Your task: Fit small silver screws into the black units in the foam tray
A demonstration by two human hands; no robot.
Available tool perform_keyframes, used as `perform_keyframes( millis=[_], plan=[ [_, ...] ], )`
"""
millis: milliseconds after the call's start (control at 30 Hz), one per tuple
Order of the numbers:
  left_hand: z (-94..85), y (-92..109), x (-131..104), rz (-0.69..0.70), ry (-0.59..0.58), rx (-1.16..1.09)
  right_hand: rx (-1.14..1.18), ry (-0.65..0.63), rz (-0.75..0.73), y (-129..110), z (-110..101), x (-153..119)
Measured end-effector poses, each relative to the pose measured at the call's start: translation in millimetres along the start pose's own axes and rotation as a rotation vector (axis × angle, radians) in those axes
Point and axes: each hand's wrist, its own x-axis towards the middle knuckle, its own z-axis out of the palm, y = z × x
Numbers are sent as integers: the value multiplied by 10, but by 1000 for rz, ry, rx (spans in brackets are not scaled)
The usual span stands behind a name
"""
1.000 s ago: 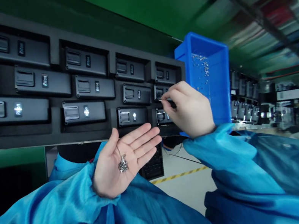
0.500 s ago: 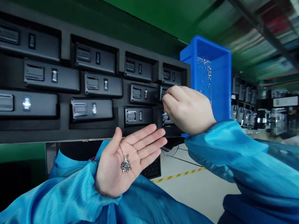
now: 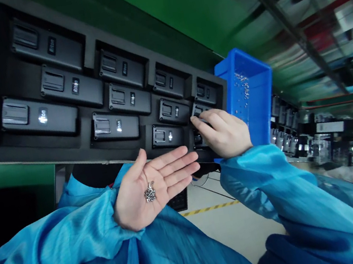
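Note:
My left hand [image 3: 152,186] lies palm up with its fingers stretched out flat. A small pile of metal screws [image 3: 149,192] rests on that palm. My right hand [image 3: 224,130] reaches over the right end of a black foam tray [image 3: 40,153], fingers bent and pressed together. Its fingertips are at the left end of a black case [image 3: 200,108] in the last column. Whatever they pinch is too small or hidden to make out. The hand partly covers another case [image 3: 198,139] below. More black cases marked "Riton", such as one case [image 3: 115,125], sit in the tray's recesses.
A blue bin [image 3: 260,103] with loose small metal parts [image 3: 242,84] stands beyond the tray's right end. Further right, several rows of dark parts [image 3: 286,135] stand on a bench. A green surface [image 3: 155,13] lies behind the tray. Yellow-black tape [image 3: 210,208] marks the floor.
My right hand has turned slightly and its index finger reaches further out, still at the same case. The view has shifted a little. My left hand holds its pose with the screws.

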Motion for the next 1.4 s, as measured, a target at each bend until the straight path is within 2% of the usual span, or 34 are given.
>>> perform_keyframes(
  millis=[267,467,667,867,967,1067,1100,1167,1233,1300,1400],
  plan=[
    [-8,20,-9,25,-21,-9,138,-33,119,2,90,-204],
    [22,15,-25,44,-8,5,162,20,128,-47,103,-214],
    [26,9,-24,50,-1,6,246,45,200,-106,68,-219],
    [33,17,-24,45,-3,-6,205,79,184,-108,92,-200],
    [44,24,-11,57,1,-4,239,160,234,-174,-47,-108],
    [54,32,15,86,4,12,354,335,342,-389,-398,67],
    [57,34,21,97,5,17,420,355,335,-484,-539,135],
    [63,39,25,115,12,26,558,307,296,-679,-793,268],
    [72,47,15,125,29,30,685,241,217,-844,-954,383],
    [85,57,-2,122,54,36,784,165,165,-957,-1002,468],
    [108,66,-27,114,87,43,869,85,142,-1030,-943,541]
  ],
)
